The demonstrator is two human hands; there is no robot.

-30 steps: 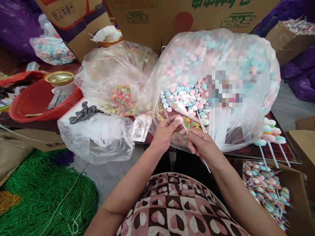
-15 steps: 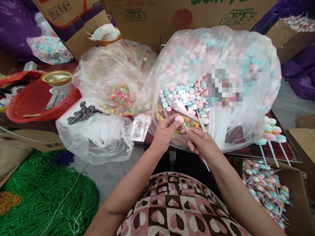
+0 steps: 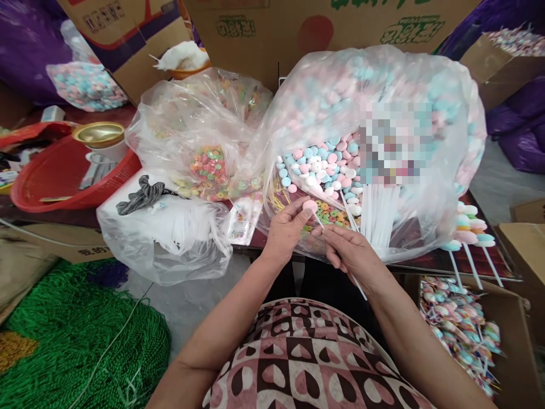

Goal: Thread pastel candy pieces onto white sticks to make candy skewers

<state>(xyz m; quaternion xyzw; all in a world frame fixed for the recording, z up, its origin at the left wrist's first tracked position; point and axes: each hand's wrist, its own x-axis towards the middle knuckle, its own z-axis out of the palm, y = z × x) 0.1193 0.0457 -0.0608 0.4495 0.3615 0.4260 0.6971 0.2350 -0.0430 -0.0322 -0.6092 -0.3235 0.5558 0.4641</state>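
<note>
Between the thumb and fingers of my left hand (image 3: 283,230) is a round pink marshmallow (image 3: 310,206). My right hand (image 3: 347,247) pinches a thin white stick (image 3: 359,287), whose upper end reaches the marshmallow's lower edge; whether it has gone in I cannot tell. Just beyond my hands, pink, blue and white marshmallows (image 3: 327,165) lie in the mouth of a big clear bag (image 3: 426,210). Colourful ring-shaped candies (image 3: 332,215) are right behind my fingers. A bundle of white sticks (image 3: 380,216) rests on the bag to the right of them.
Marshmallow skewers (image 3: 468,227) stand out at the table's right edge, above a carton of wrapped sweets (image 3: 460,329). To the left are a bag of white strips (image 3: 179,244), a bag of ring candies (image 3: 208,165) and a red basket (image 3: 42,182). Green cord (image 3: 106,335) covers the floor.
My right hand has shifted very slightly right, and the stick's lower end has moved a little right and down. My left hand keeps the marshmallow in nearly the same place.
</note>
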